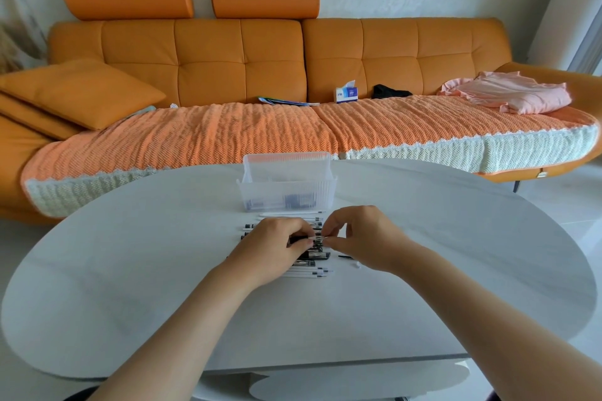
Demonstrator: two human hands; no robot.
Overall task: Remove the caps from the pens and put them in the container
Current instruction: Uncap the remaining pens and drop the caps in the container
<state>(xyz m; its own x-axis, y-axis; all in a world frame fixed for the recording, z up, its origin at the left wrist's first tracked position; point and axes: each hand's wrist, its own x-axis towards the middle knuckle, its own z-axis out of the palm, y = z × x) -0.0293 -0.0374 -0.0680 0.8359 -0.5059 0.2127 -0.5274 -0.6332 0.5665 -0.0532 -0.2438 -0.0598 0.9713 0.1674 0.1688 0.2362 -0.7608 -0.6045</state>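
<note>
table (423, 270): a pale grey oval top seen from above, filling the lower half of the view; everything below is placed relative to the container standing on it.
container (288, 195): a clear ribbed plastic box, upright at the far middle of the table, with a few small dark and bluish pieces lying at its bottom (too blurred to name).
pens (312, 268): a loose row of white-barrelled pens with dark caps or tips, lying flat on the table just in front of the container, on its near side, most of them pointing left to right.
left hand (277, 246): in front of the container, palm down over the pile, fingers curled closed around the dark end of one pen.
right hand (365, 236): in front of the container and slightly to its right, thumb and forefinger pinching the other end of that same pen, where a cap with a clear clip seems to sit; the two hands nearly touch.
small white piece (357, 265): a tiny bit lying on the table in front of the container, just below the right hand.
sofa (241, 62): a long orange sofa behind the container, with a woven orange and cream throw over its seat.
on the sofa: a tissue box (346, 94) behind the container and a folded pink cloth (511, 94) far to its right.
</note>
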